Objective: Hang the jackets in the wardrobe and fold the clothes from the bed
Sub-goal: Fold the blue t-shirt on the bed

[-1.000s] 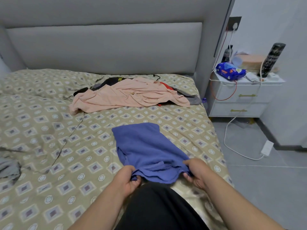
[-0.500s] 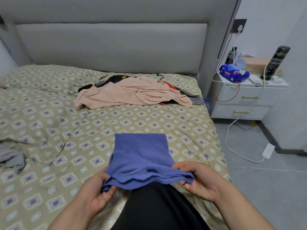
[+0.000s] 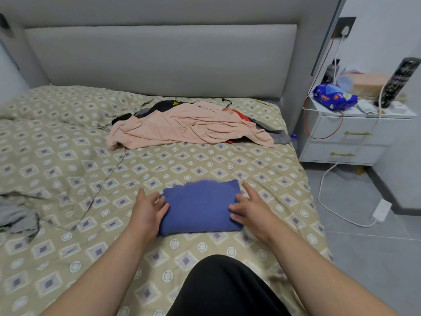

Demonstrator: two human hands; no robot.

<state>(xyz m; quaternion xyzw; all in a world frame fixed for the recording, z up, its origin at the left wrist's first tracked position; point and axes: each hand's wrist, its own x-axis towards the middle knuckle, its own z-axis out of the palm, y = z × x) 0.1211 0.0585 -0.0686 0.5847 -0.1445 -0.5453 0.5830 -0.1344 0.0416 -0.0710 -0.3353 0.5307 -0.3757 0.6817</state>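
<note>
- Black-clad leg (image 3: 227, 290) at the bottom, against the near edge of the bed (image 3: 68, 258). Both bare forearms reach forward over the patterned olive cover.
- Blue garment (image 3: 200, 208) lies folded into a flat rectangle on the cover, close to the bed's near edge, right of centre.
- Left hand (image 3: 148, 210): fingers straight and apart, laid against the fold's left side, thumb on top of the cloth. Gripping nothing.
- Right hand (image 3: 250, 208): fingers straight and spread, flat on the fold's right side, index finger alongside its far right corner. Gripping nothing. Fingertips blurred.
- Crumpled grey cloth (image 3: 16, 220) at the bed's left edge, well apart from the fold.
- Thin dark cord (image 3: 102, 185) runs over the cover from the pile's left end toward the near left.
- Pile toward the bed's far right corner:
  - pink garment (image 3: 189, 126) spread on top
  - black garment (image 3: 168, 104) with yellow print showing behind it
  - red garment (image 3: 241, 115) and dark grey garment (image 3: 281, 137) poking out on the right
  - whether any is a jacket — cannot tell
- Grey padded headboard (image 3: 159, 60) along the bed's far edge.
- White nightstand (image 3: 355, 135) just beside the bed's far right corner, two drawers with gold handles. On top are a blue packet (image 3: 333, 99) and an upright dark cylinder (image 3: 401, 80); the rest is too blurred to name.
- White power strip (image 3: 381, 209) on the grey floor, white cable running up toward the nightstand.
</note>
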